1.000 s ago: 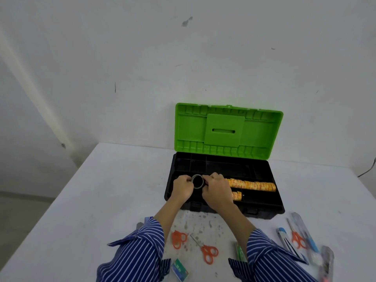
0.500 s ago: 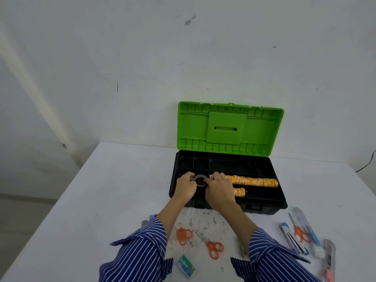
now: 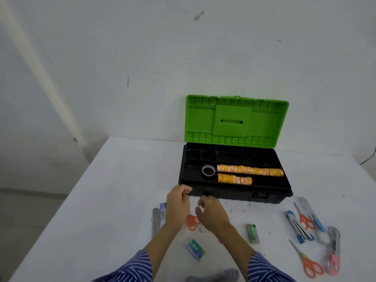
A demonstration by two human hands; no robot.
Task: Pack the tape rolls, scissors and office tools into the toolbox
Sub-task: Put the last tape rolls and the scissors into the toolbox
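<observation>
The black toolbox stands open on the white table, its green lid upright against the wall. In its tray lie two rows of orange tape rolls and a clear tape roll in the left front compartment. My left hand and my right hand hover just in front of the box, fingers loosely curled, holding nothing. Orange scissors lie partly under my hands. More orange scissors lie at the right and among the pens.
A grey utility knife and a blue packet lie left of my hands. Two green staple boxes sit in front. Blue staplers and pens and a clear packet crowd the right side.
Both hands set the clear tape roll down in the tray's left front compartment, let go, and drew back toward me, off the box.
</observation>
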